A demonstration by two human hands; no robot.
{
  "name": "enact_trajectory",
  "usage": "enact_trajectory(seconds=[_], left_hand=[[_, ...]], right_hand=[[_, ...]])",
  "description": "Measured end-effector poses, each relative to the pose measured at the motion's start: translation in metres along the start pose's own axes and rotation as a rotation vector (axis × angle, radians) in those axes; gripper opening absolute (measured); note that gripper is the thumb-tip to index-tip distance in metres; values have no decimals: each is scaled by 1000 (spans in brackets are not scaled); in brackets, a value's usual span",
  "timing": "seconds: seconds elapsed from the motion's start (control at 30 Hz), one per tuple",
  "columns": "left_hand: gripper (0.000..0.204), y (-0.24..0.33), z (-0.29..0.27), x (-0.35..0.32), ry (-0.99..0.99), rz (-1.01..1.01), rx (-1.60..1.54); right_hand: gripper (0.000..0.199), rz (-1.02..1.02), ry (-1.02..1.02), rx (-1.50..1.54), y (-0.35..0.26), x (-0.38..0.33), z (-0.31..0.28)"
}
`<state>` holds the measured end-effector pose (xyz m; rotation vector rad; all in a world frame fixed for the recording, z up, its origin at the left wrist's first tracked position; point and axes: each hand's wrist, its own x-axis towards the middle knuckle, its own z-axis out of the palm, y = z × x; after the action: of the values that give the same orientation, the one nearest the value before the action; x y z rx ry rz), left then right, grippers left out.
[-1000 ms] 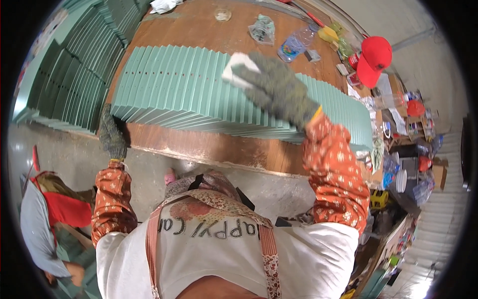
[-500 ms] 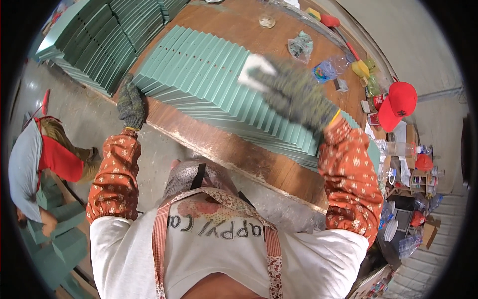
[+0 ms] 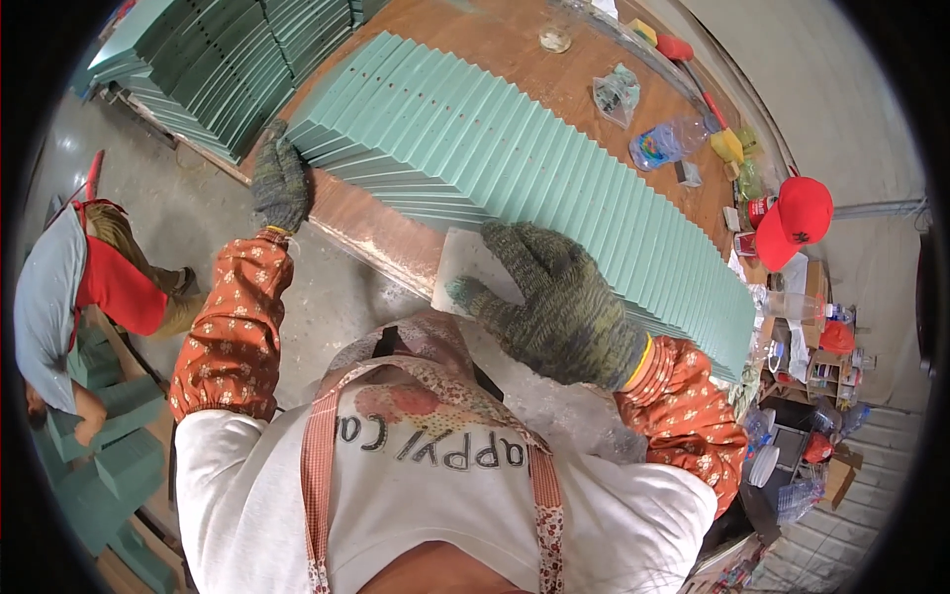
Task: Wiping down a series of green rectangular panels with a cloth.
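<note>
A long row of pale green boards (image 3: 515, 148) leans in overlapping steps across the wooden table. My right hand (image 3: 569, 302), in a grey-green knit glove, holds a white rectangular pad (image 3: 465, 259) under its fingers, with the thumb across it. It is over the table's near edge, just in front of the boards. My left hand (image 3: 280, 183), in a matching glove, rests against the left end of the row with its fingers stretched out. Whether it presses on the end board cannot be made out.
More green boards (image 3: 213, 74) stand stacked at the far left. On the wooden table (image 3: 495, 35) lie a plastic bottle (image 3: 668, 144) and a plastic bag (image 3: 616, 96). A red cap (image 3: 795, 223) is at the right. At the left a person (image 3: 59, 297) bends over green blocks (image 3: 129, 465).
My right hand has come from the top of the boards toward me and left, pad still in it. My left hand remains at the row's left end.
</note>
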<state>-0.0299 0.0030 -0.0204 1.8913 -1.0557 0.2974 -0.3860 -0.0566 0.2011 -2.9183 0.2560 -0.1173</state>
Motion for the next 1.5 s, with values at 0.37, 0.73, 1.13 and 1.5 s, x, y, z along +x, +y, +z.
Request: enact_trajectory(seconds=[0.37,0.73,1.13,1.5], left_hand=[[37,9,-1,-2,24,-16,-10],[37,18,-3,-1,51,-8,-9],[39,24,-6,-1,18,-13,-31],[44,20,3,-2,32,33,-63]], right_hand=[[50,160,86,-250,-35,18,90],[53,252,311,-248,-33,20,104],[57,46,380,-426,-32,75,96],[52,426,338,-238,-43,15,67]])
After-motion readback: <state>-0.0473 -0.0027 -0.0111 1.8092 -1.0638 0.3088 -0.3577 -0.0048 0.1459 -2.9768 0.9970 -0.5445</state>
